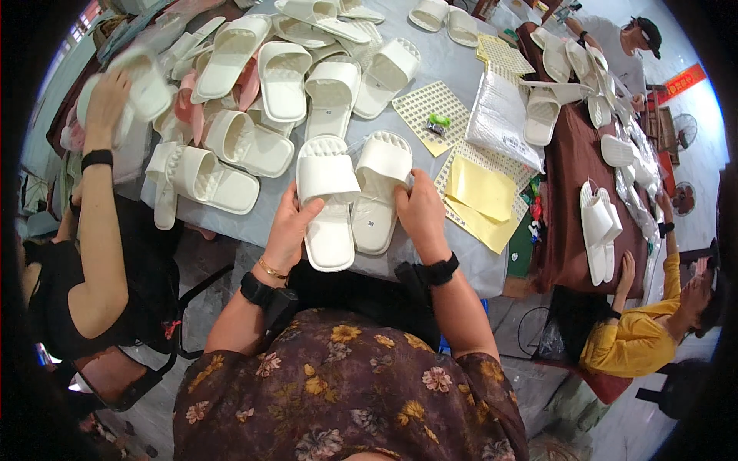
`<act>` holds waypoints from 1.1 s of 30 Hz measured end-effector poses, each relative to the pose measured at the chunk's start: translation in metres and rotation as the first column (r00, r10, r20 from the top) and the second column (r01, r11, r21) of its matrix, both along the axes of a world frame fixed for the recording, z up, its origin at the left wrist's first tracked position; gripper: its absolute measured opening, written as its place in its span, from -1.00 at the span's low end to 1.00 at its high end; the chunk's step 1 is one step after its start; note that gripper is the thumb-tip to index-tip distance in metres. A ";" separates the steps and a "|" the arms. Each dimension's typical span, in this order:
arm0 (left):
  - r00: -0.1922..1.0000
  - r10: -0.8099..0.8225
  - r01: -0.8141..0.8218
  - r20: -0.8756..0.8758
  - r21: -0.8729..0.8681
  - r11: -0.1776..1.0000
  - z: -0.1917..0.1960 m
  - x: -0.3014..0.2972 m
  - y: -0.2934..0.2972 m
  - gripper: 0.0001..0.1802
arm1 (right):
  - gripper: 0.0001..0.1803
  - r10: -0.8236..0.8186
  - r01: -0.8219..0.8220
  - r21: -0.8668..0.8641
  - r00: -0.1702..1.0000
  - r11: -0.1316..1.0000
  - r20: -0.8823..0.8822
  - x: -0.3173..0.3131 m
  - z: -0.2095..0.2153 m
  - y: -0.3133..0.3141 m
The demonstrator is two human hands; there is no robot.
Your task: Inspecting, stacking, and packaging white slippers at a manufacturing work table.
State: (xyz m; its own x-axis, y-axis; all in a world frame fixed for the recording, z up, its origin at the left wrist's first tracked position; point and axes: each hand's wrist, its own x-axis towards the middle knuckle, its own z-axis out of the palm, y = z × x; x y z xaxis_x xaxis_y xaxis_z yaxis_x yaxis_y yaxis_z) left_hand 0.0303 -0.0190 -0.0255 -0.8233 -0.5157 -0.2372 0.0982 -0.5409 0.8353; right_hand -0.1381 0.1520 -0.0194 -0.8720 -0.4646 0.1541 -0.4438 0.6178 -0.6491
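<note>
Two white slide slippers are side by side in front of me at the table's near edge, toes pointing away. My left hand (288, 230) grips the left slipper (330, 242) by its outer edge, thumb on the insole. The right slipper (384, 165) is in my right hand (421, 213), whose fingers close on its side near the strap. A small printed sticker (370, 224) shows on that slipper's insole, while the left slipper's visible insole is plain. The left slipper slightly overlaps the right one. The undersides of both are hidden.
A pile of white slippers (283, 81), with some pink ones, covers the table's left and far side. Sticker sheets (432, 115), yellow paper (480, 188) and a silvery plastic bag (503, 119) lie right. A co-worker's hand (108, 100) handles a slipper at left; others sit at a brown-covered table (565, 200).
</note>
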 end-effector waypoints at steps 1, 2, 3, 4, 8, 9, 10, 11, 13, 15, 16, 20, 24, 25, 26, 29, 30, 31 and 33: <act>1.000 -0.002 0.002 0.005 -0.063 0.998 0.000 -0.002 0.001 -0.33 | -0.65 -0.014 0.014 0.077 1.000 0.997 -0.004 -0.004 0.002 -0.002; 1.000 -0.005 0.005 0.007 -0.125 0.992 0.000 -0.004 0.003 -0.32 | -0.72 -0.028 0.029 0.155 1.000 0.988 -0.010 -0.006 0.004 -0.001; 1.000 -0.012 0.013 0.011 -0.125 0.992 -0.001 -0.006 0.004 -0.32 | -0.72 -0.035 0.036 0.155 0.999 0.987 -0.006 -0.007 0.002 0.001; 1.000 -0.008 0.012 0.023 -0.161 0.987 -0.001 -0.008 0.006 -0.31 | -0.76 -0.049 0.055 0.152 0.998 0.987 -0.040 -0.009 0.000 0.005; 1.000 -0.025 0.021 -0.007 -0.323 0.946 0.000 -0.028 0.018 -0.25 | -0.74 -0.094 0.104 0.177 0.994 0.979 -0.060 -0.014 0.005 0.035; 0.999 -0.047 0.042 -0.007 -0.318 0.947 -0.005 -0.032 0.021 -0.25 | -0.74 -0.116 0.126 0.182 0.991 0.975 -0.061 -0.013 0.004 0.040; 0.995 0.003 0.045 0.098 -0.482 0.875 -0.013 -0.036 0.023 -0.20 | -0.74 -0.121 0.131 0.150 0.990 0.980 -0.075 -0.012 0.002 0.042; 0.980 0.072 0.064 0.187 -0.631 0.773 -0.018 -0.039 0.025 -0.15 | -0.75 -0.126 0.136 0.118 0.988 0.984 -0.091 -0.011 0.001 0.043; 0.970 0.171 0.052 0.174 -0.834 0.549 -0.023 -0.043 0.034 -0.10 | -0.75 -0.143 0.153 0.096 0.984 0.984 -0.107 -0.008 -0.006 0.048; 0.952 0.266 0.094 0.155 -0.969 0.229 -0.013 -0.043 0.043 -0.01 | -0.75 -0.154 0.164 0.071 0.980 0.984 -0.123 -0.005 -0.008 0.050; 0.957 0.245 0.097 0.154 -0.969 0.228 -0.009 -0.042 0.045 -0.01 | -0.74 -0.136 0.142 0.082 0.988 0.986 -0.078 -0.003 -0.006 0.048; 0.966 0.259 0.038 0.005 -0.992 -0.122 -0.004 -0.041 0.057 -0.14 | -0.72 -0.144 0.144 0.062 0.990 0.988 -0.010 -0.001 -0.009 0.050; 0.972 -0.228 0.002 0.066 -0.963 -0.269 0.010 -0.037 0.060 -0.42 | -0.71 -0.113 0.113 0.006 0.994 0.994 -0.003 0.001 -0.006 0.052; 0.890 -0.429 0.034 0.155 -0.960 -0.277 0.012 -0.038 0.061 -0.48 | -0.71 -0.118 0.118 0.004 0.993 0.993 -0.005 -0.001 -0.006 0.054; 0.889 -0.431 0.031 0.154 -0.960 -0.279 0.013 -0.040 0.064 -0.48 | -0.71 -0.075 0.076 -0.039 0.997 0.996 0.021 -0.004 -0.005 0.057; 0.843 -0.463 0.139 0.273 -0.943 -0.303 0.014 -0.048 0.072 -0.50 | -0.72 -0.032 0.038 -0.117 0.998 0.992 0.057 -0.027 -0.003 0.076; 0.841 -0.467 0.135 0.273 -0.942 -0.307 0.014 -0.048 0.072 -0.50 | -0.74 -0.021 0.033 -0.153 0.997 0.988 0.076 -0.040 -0.002 0.084; 0.841 -0.463 0.148 0.279 -0.943 -0.300 0.014 -0.048 0.072 -0.50 | -0.76 -0.079 0.087 -0.135 0.995 0.987 0.064 -0.054 0.007 0.091; 0.841 -0.460 0.157 0.284 -0.943 -0.293 0.014 -0.048 0.072 -0.50 | -0.79 -0.145 0.130 -0.146 0.984 0.981 -0.102 -0.090 -0.003 0.107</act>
